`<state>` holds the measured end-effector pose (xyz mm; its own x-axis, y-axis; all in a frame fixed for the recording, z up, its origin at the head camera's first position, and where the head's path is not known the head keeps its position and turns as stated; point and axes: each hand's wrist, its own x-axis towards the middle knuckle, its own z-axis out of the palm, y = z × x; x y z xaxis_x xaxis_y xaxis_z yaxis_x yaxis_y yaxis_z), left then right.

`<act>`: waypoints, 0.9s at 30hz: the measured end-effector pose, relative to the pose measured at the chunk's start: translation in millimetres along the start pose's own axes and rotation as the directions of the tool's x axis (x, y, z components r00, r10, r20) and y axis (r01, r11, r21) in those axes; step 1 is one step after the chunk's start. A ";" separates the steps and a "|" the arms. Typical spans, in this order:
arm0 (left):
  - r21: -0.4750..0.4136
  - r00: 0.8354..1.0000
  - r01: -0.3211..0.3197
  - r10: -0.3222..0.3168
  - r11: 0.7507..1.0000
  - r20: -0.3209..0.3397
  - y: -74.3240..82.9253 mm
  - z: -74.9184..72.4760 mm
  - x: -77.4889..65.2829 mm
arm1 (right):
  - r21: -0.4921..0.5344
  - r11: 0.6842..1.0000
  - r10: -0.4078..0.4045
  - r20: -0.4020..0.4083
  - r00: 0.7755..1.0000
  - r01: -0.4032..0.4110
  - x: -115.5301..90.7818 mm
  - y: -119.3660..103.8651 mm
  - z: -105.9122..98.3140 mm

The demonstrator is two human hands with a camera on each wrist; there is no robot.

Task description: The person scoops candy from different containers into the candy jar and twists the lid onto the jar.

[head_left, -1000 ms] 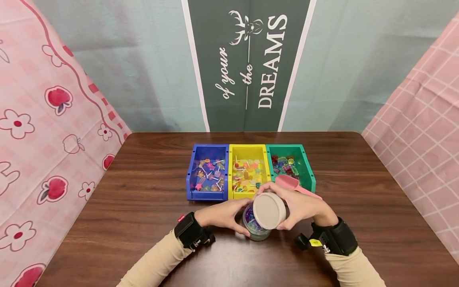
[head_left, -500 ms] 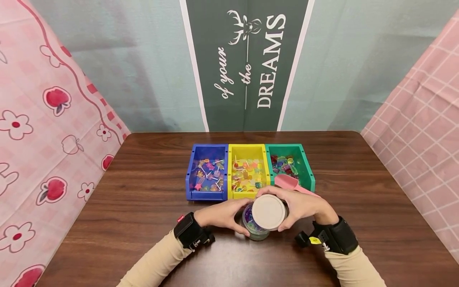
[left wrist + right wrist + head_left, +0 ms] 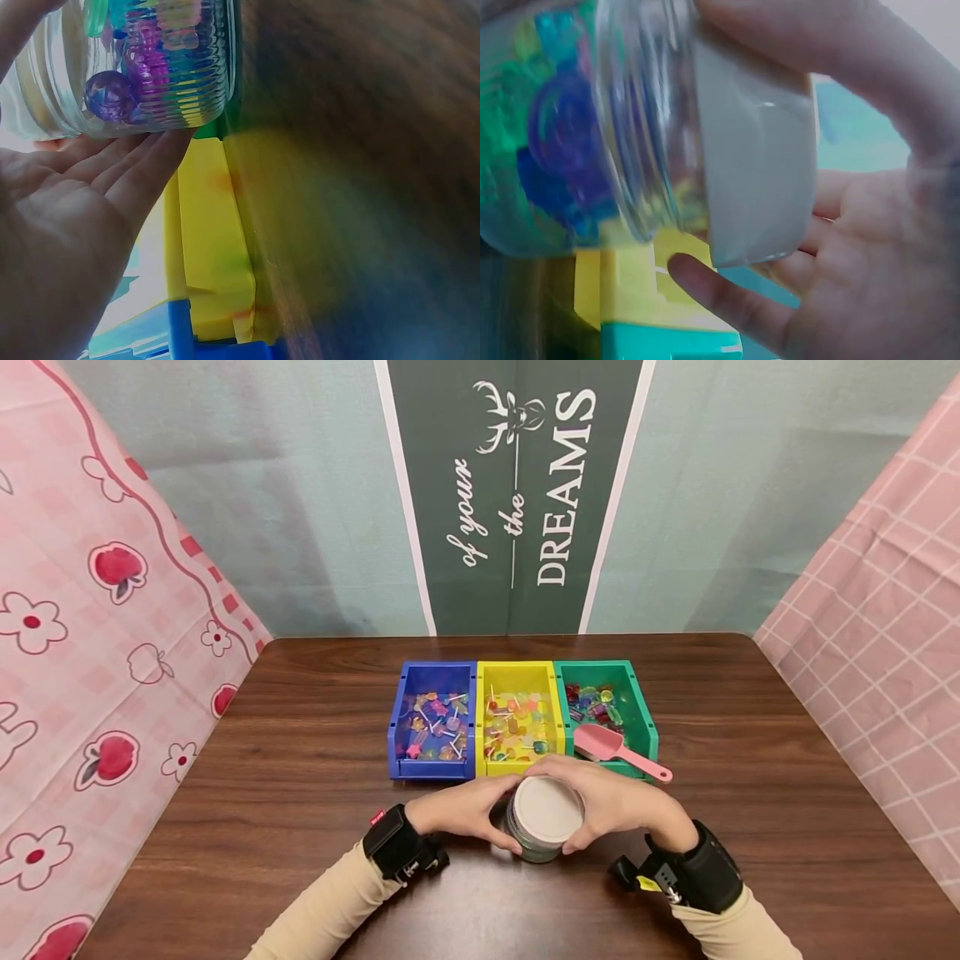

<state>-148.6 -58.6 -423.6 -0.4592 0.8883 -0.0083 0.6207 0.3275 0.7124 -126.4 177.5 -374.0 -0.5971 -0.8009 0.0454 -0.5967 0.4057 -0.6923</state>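
A clear ribbed jar (image 3: 180,67) full of colourful see-through beads stands on the table in front of the yellow bin. My left hand (image 3: 468,810) holds its side, fingers behind and thumb in front. An off-white round lid (image 3: 550,810) sits over the jar's mouth. Around the lid's edge curl the fingers and thumb of my right hand (image 3: 611,797). In the right wrist view the lid (image 3: 757,157) is at the glass threads, with the little finger held out below it.
Behind the jar stand a blue bin (image 3: 433,769), a yellow bin (image 3: 522,672) and a green bin (image 3: 647,714) side by side, all with small colourful charms. A pink scoop (image 3: 600,742) lies across the green bin's front edge, handle pointing right. Patterned curtains surround the wooden table (image 3: 315,727).
My right hand has moved the lid leftward and down from beside the jar's mouth onto it, covering the beads from above. My left hand stays on the jar.
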 end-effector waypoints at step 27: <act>-0.031 1.000 0.019 -0.019 0.999 -0.004 2.4 0.3 0.9 | -0.175 0.950 0.244 -0.099 0.965 -0.258 9.6 -26.8 18.3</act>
<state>-147.3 -57.0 -422.1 -0.4738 0.8805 -0.0188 0.5921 0.3342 0.7333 -106.2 150.9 -368.2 -0.7747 -0.6301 -0.0534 -0.5069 0.6692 -0.5434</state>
